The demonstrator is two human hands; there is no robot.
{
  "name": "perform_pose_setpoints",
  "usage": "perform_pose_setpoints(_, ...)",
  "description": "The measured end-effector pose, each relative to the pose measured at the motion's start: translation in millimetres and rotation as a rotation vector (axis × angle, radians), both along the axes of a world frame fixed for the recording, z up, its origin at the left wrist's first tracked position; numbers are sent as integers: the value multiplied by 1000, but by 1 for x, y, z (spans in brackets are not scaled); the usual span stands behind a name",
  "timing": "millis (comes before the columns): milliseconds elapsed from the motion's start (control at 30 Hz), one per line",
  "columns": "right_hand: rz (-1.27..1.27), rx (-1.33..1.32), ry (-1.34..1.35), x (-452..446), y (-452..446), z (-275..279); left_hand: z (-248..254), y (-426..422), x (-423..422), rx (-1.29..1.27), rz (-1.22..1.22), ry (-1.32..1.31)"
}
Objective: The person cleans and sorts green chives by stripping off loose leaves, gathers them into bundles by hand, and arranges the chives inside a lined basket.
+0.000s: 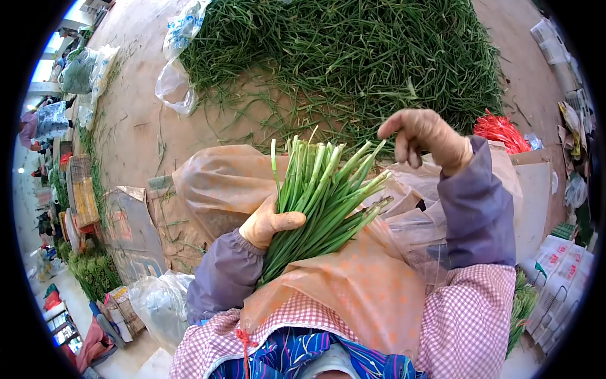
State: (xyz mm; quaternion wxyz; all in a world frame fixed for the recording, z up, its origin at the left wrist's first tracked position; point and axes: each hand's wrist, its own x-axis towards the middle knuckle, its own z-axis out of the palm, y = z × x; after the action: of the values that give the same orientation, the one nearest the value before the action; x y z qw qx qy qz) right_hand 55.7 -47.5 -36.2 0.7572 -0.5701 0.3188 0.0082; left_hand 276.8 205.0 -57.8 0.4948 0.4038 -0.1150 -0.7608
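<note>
A thick bunch of chives [319,199] lies across my lap, its pale cut ends pointing up and away from me. My left hand [273,222], in a tan glove, grips the bunch from the left, with the thumb across the front and the other fingers hidden behind the stalks. Above and to the right, my gloved right hand [426,136] is raised with its fingers bent and apart, and nothing shows in them. A translucent, orange-patterned plastic apron [360,287] covers my lap under the bunch.
A large heap of loose green leaves [366,60] spreads over the floor in front. A red bundle of plastic ties [502,131] is at its right edge, and a white plastic bag [177,85] at its left. Cardboard [129,230] and bundled greens [95,271] lie leftward; white crates [555,290] stand rightward.
</note>
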Motion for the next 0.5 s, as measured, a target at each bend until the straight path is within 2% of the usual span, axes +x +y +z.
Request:
perform_pose_setpoints(33,25,-53,24,9,14,9,1,-1,-1,4,2,2)
perform_pose_setpoints(133,-234,-66,-99,31,43,-7,4,-2,-1,26,6,8)
perform_pose_setpoints(267,-280,-189,-101,26,35,2,3,1,1,23,32,23)
perform_pose_setpoints(300,-495,-187,-166,24,25,5,2,3,2,30,36,27)
perform_pose_setpoints(367,-796,-203,-540,-5,-35,-18,-1,7,4,37,35,29)
perform_pose_setpoints(433,-1467,-142,-407,-42,-91,-32,-2,8,6,25,31,17)
perform_pose_setpoints(500,-1472,-89,-456,-92,-123,-71,0,7,5,11,43,22)
